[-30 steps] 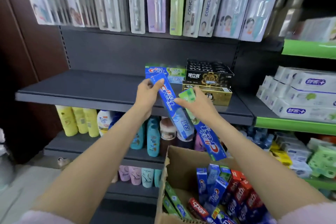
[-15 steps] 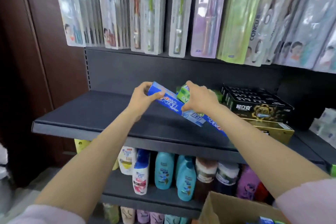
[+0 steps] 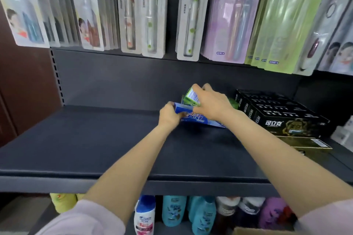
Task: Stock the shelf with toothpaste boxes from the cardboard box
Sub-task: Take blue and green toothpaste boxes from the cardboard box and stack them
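The dark shelf (image 3: 86,139) fills the middle of the view, its front edge running from 9 to 3 o'clock. Above it, from 10 to 2 o'clock, hangs a row of toothbrush packs (image 3: 152,11), too overlapped to count. At 3 o'clock on the shelf sits a stack of black and gold cartons (image 3: 282,118), black on top of gold; the exact number cannot be told. Below the shelf, at 6 o'clock, stand shampoo bottles (image 3: 173,210), at least six in view. The corner of the cardboard box (image 3: 254,232) shows at 5 o'clock at the bottom edge.

Two toothpaste boxes are in hand at the back of the shelf, just right of centre. The blue toothpaste box (image 3: 198,119) lies low over the shelf surface, its long axis running from 10 o'clock, at the left hand (image 3: 169,117), down toward 4 o'clock under the right wrist. The left fingers are curled round its far-left end. The green toothpaste box (image 3: 192,96) is above it, one end face tilted up toward 11 o'clock; most of its length is hidden by the right hand (image 3: 212,103), whose fingers wrap over it. More green (image 3: 233,102) shows behind that hand, beside the black cartons.
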The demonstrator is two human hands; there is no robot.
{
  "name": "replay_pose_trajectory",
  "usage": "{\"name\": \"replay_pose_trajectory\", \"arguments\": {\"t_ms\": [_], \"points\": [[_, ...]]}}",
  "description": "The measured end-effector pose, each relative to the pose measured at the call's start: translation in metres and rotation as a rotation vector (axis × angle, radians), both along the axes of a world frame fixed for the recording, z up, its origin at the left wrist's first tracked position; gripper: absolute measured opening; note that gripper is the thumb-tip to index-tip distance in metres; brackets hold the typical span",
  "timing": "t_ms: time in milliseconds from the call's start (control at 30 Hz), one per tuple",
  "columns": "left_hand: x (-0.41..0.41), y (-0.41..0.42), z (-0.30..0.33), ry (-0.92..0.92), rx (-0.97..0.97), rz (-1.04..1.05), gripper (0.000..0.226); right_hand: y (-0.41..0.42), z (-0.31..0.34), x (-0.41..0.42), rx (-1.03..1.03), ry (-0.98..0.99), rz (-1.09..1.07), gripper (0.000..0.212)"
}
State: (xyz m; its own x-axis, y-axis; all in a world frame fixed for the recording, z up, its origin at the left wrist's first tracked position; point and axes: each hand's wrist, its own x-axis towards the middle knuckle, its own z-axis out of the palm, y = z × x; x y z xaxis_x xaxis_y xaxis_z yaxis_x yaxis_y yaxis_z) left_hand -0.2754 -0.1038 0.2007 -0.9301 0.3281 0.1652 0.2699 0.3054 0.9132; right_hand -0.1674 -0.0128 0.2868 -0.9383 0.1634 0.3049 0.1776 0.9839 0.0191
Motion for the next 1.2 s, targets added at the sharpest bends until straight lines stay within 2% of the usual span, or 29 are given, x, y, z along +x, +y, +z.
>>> {"name": "replay_pose_trajectory", "arguments": {"t_ms": [67,133,233,333,500,633,700,767,833,900,967,1033,1067,1133,1200], "points": [[-0.010,0.005,-0.005,0.059,-0.278,0.019,0.045,0.007,-0.002,-0.006,-0.026,0.012,0.014,0.046],[-0.014,0.008,-0.007,0.076,-0.378,-0.043,0.041,0.015,-0.004,-0.012,-0.090,0.010,0.049,0.047],[-0.013,0.008,0.002,0.207,-0.279,-0.075,0.047,0.026,-0.006,-0.021,-0.251,0.018,0.115,0.063],[-0.006,0.000,0.013,0.308,-0.134,-0.170,0.054,0.033,-0.004,-0.026,-0.428,0.117,0.157,0.073],[0.005,-0.003,0.020,0.178,0.005,-0.393,0.046,0.036,0.001,-0.032,-0.703,0.301,0.234,0.080],[0.006,-0.004,0.026,0.043,0.127,-0.491,0.029,0.043,-0.002,-0.034,-0.964,0.482,0.153,0.077],[0.006,-0.007,0.029,0.012,0.115,-0.486,0.024,0.046,-0.009,-0.034,-1.044,0.504,0.088,0.079],[0.007,-0.008,0.033,0.001,0.071,-0.473,0.027,0.049,-0.014,-0.036,-1.075,0.440,0.025,0.084],[0.008,-0.009,0.038,0.045,0.010,-0.444,0.028,0.049,-0.020,-0.036,-0.988,0.359,-0.069,0.090],[0.005,-0.010,0.042,0.172,-0.080,-0.395,0.028,0.049,-0.022,-0.031,-0.782,0.363,-0.158,0.098],[0.003,-0.010,0.048,0.340,-0.252,-0.343,0.033,0.049,-0.023,-0.020,-0.534,0.407,-0.174,0.107],[0.002,-0.007,0.055,0.501,-0.460,-0.306,0.040,0.053,-0.023,-0.011,-0.282,0.403,-0.126,0.106],[0.003,-0.004,0.058,0.559,-0.514,-0.304,0.042,0.055,-0.023,-0.009,-0.187,0.352,-0.084,0.099],[0.005,0.003,0.062,0.650,-0.562,-0.287,0.045,0.058,-0.024,-0.010,-0.094,0.180,-0.029,0.070],[0.006,0.008,0.061,0.709,-0.593,-0.216,0.046,0.061,-0.024,-0.010,-0.118,0.093,-0.042,0.048]]}}
